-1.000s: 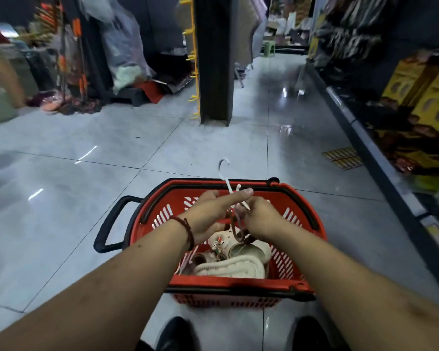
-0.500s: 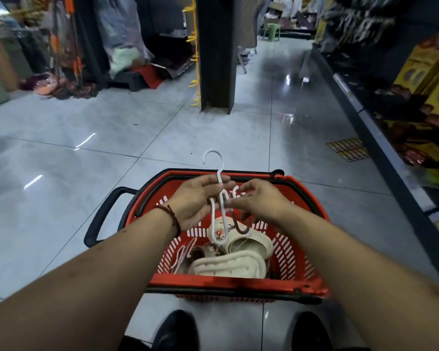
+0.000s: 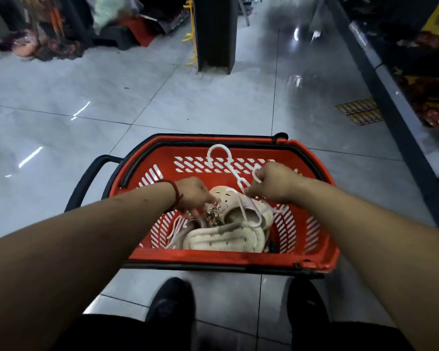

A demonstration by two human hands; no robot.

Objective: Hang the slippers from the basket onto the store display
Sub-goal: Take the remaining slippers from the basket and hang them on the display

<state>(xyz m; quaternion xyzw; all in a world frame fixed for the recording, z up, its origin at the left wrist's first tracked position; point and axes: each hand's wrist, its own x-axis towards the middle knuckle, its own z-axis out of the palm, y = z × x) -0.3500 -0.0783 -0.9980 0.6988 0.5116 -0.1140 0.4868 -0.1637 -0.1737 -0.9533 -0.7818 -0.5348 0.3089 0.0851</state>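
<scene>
Slippers [image 3: 223, 236] are being held in the red basket [image 3: 213, 258], toward its near edge. A white hanger [image 3: 240, 182] is being gripped above them by the right hand [image 3: 274, 184], while the charm-decorated slipper [image 3: 221, 198] is being touched by the left hand [image 3: 193, 195]; whether that hand is gripping it cannot be told.

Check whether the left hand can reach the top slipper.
Likely yes: the left hand is inside the basket, fingertips at the slipper, nothing between. The right hand holds the hanger to its right.
</scene>
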